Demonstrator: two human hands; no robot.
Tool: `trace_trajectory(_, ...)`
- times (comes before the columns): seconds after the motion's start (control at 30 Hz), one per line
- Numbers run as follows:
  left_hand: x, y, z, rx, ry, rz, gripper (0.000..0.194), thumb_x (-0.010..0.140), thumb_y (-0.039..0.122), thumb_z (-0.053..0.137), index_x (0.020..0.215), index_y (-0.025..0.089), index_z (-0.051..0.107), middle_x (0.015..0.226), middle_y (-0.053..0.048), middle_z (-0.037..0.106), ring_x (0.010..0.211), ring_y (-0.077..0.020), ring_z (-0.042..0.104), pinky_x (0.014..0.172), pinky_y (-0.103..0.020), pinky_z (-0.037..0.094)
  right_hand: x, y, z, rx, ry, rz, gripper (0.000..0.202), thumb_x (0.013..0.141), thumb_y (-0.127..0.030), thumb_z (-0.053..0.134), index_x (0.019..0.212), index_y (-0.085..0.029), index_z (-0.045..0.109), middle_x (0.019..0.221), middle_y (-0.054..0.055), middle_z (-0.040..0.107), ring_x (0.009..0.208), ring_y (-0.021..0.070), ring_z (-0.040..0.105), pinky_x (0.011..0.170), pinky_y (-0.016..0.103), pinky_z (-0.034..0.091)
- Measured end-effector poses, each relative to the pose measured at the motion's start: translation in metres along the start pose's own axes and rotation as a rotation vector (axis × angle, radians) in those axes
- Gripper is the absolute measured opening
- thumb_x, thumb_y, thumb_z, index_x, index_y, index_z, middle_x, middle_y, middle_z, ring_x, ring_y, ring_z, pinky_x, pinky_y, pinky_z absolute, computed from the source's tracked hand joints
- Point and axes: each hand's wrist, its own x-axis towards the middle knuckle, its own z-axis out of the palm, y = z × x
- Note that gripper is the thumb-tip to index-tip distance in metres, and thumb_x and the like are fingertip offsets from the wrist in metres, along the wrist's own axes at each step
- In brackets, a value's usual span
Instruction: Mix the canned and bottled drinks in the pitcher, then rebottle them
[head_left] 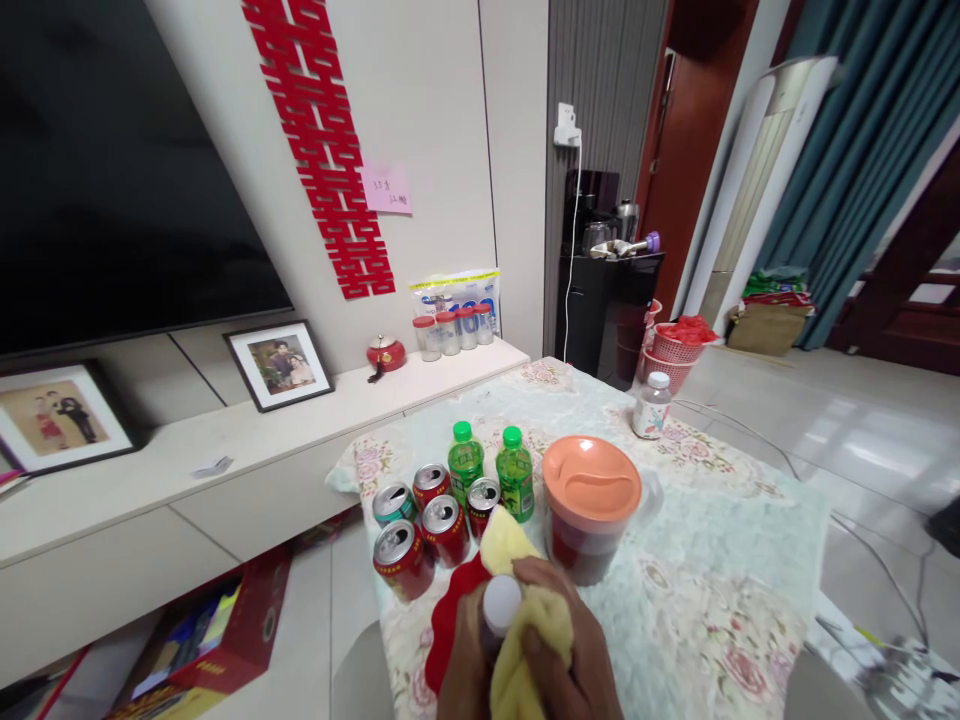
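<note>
My left hand point(465, 655) is wrapped round a bottle with a white cap point(502, 602), low in the middle of the view. Bunched in my right hand point(566, 640) is a yellow cloth point(547, 620), pressed against the bottle's side; one corner of it sticks up beyond my fingers. A red scalloped mat point(444, 632) lies beside and partly under my left hand. Just beyond stand several drink cans point(445, 530), two green bottles point(515, 475) with green caps, and a clear pitcher with an orange lid point(592, 478). The bottle's body is mostly hidden by my hands.
A flowered cloth covers the table point(697, 530). At its far right stands a white-capped jar point(652, 406). The white cabinet point(285, 440) behind holds framed photos, a red pot point(386, 353) and red-lidded jars point(448, 334). Cables run over the floor at right.
</note>
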Motion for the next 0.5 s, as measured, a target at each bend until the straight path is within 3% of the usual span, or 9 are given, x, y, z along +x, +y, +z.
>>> trace_trajectory(0.07,0.008,0.0,0.005,-0.017,-0.015,-0.007,0.04,0.077,0.058,0.072,0.096,0.024,0.074,0.089,-0.011,0.081,0.106,-0.0332,0.073,0.089,-0.036,0.059,0.01,-0.005,-0.006,0.127,-0.071,0.112,0.04,0.096,-0.053,0.062,0.122,-0.026,0.074,0.126,0.011,0.076,0.119,0.0307,0.071,0.103,0.04,0.056)
trace_trajectory(0.17,0.014,-0.003,0.011,-0.058,-0.026,-0.067,0.047,0.069,0.059,0.079,0.098,0.022,0.074,0.086,-0.011,0.08,0.104,-0.0362,0.073,0.088,-0.04,0.061,0.018,-0.004,-0.012,0.296,-0.084,0.398,0.05,0.092,-0.063,0.063,0.118,-0.022,0.075,0.114,0.012,0.079,0.104,0.0296,0.074,0.093,0.038,0.059)
trace_trajectory(0.27,0.006,-0.012,0.01,-0.137,-0.048,-0.027,0.056,0.069,0.059,0.08,0.109,0.021,0.073,0.098,-0.012,0.081,0.106,-0.036,0.074,0.092,-0.042,0.062,0.015,0.002,-0.009,0.48,-0.087,0.605,0.055,0.086,-0.069,0.068,0.107,-0.02,0.075,0.099,0.011,0.08,0.092,0.0288,0.075,0.085,0.037,0.059)
trace_trajectory(0.4,-0.01,-0.014,-0.001,-0.056,-0.074,0.105,0.074,0.06,0.055,0.088,0.122,0.019,0.07,0.113,-0.015,0.078,0.118,-0.0388,0.071,0.1,-0.043,0.06,0.008,0.009,0.002,0.62,-0.074,0.661,0.045,0.088,-0.069,0.066,0.093,-0.024,0.07,0.084,0.006,0.077,0.083,0.027,0.073,0.073,0.036,0.058)
trace_trajectory(0.5,-0.012,-0.007,-0.006,0.053,-0.043,0.126,0.071,0.062,0.052,0.086,0.124,0.022,0.069,0.116,-0.013,0.078,0.123,-0.0394,0.069,0.101,-0.042,0.059,0.006,0.015,0.005,0.602,-0.032,0.642,0.046,0.09,-0.07,0.062,0.093,-0.024,0.07,0.086,0.007,0.078,0.085,0.0274,0.074,0.077,0.037,0.059)
